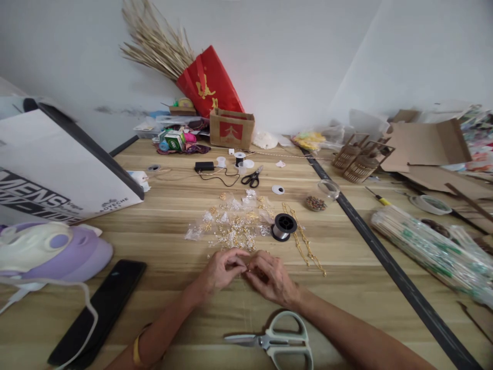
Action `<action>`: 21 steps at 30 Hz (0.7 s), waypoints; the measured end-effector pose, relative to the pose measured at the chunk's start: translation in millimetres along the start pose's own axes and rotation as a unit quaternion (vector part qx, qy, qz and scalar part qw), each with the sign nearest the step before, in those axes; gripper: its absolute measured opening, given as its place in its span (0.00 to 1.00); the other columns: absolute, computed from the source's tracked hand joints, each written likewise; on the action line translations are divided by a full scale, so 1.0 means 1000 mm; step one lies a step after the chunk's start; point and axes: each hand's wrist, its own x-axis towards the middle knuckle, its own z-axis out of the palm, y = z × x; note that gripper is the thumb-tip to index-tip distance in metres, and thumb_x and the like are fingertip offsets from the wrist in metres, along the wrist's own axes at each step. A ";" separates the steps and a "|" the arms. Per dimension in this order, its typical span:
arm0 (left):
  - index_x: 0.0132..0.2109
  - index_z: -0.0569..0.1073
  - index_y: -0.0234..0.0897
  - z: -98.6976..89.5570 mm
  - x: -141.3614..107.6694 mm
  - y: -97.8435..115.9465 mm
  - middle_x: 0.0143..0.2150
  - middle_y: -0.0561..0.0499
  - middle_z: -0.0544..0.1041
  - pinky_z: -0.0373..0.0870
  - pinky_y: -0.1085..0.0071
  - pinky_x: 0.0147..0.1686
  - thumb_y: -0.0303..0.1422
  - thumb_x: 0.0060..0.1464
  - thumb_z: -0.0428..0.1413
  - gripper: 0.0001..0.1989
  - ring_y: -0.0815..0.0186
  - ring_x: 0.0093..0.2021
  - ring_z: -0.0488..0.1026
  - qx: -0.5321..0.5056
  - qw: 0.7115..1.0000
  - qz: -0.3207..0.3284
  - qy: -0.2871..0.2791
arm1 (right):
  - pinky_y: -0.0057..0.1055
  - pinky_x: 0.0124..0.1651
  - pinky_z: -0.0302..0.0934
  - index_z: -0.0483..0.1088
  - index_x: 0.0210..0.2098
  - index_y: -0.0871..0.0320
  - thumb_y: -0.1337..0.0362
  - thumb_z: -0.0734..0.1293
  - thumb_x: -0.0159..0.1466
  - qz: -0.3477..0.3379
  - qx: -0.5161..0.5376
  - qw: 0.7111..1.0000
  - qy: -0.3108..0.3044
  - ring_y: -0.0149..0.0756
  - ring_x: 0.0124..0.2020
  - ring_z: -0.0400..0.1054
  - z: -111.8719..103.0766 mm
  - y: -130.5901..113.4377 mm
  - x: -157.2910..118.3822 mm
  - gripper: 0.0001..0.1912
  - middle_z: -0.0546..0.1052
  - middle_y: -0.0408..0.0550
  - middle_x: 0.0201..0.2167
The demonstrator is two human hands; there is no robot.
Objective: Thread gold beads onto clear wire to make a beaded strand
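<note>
Fingertips pinched, my left hand (225, 268) meets my right hand (272, 276) low over the wooden table. Whatever sits between the fingers is too small to make out; a faint thin line seems to trail below them. Just beyond lie loose clear and gold beads (234, 234) with small plastic bags (206, 218). A spool of fine wire (284, 227) stands behind my right hand, and a gold beaded chain (304, 239) stretches beside it. Nearer to me than the hands are white-handled scissors (287, 340), blades pointing left.
Black scissors (252, 177), a black adapter (204, 166) and a jar of mixed beads (316, 201) lie farther back. At left are a black phone (100, 308), a purple-white device (57, 252) and a large box (57, 169). Wrapped sticks (427, 252) lie at right.
</note>
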 end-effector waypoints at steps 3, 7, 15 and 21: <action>0.43 0.73 0.32 -0.002 0.001 0.004 0.30 0.47 0.80 0.71 0.70 0.37 0.30 0.48 0.58 0.14 0.64 0.32 0.76 -0.006 1.000 -0.003 0.005 | 0.30 0.31 0.57 0.62 0.33 0.57 0.66 0.61 0.63 0.000 0.004 1.000 0.006 0.33 0.29 0.62 -0.003 -0.004 0.001 0.02 0.68 0.46 0.29; 0.42 0.73 0.31 -0.003 0.001 0.007 0.30 0.47 0.80 0.71 0.70 0.38 0.31 0.48 0.59 0.13 0.64 0.33 0.77 -0.036 0.999 -0.007 0.008 | 0.30 0.31 0.56 0.60 0.29 0.57 0.61 0.56 0.66 0.029 0.060 0.997 0.025 0.33 0.28 0.60 -0.008 -0.004 0.000 0.10 0.65 0.45 0.26; 0.41 0.72 0.31 -0.007 0.001 0.004 0.30 0.47 0.80 0.72 0.69 0.38 0.35 0.47 0.62 0.15 0.64 0.34 0.78 -0.115 0.993 -0.030 0.014 | 0.31 0.34 0.55 0.61 0.29 0.57 0.57 0.49 0.70 0.137 0.159 0.971 0.112 0.33 0.29 0.60 -0.006 0.004 -0.001 0.19 0.65 0.45 0.26; 0.40 0.72 0.31 -0.011 0.002 0.006 0.30 0.47 0.80 0.73 0.68 0.37 0.37 0.45 0.63 0.17 0.63 0.33 0.78 -0.177 0.984 -0.034 -0.002 | 0.32 0.33 0.55 0.63 0.28 0.57 0.55 0.49 0.70 0.162 0.177 0.963 0.125 0.34 0.29 0.60 -0.002 0.009 -0.003 0.21 0.65 0.45 0.25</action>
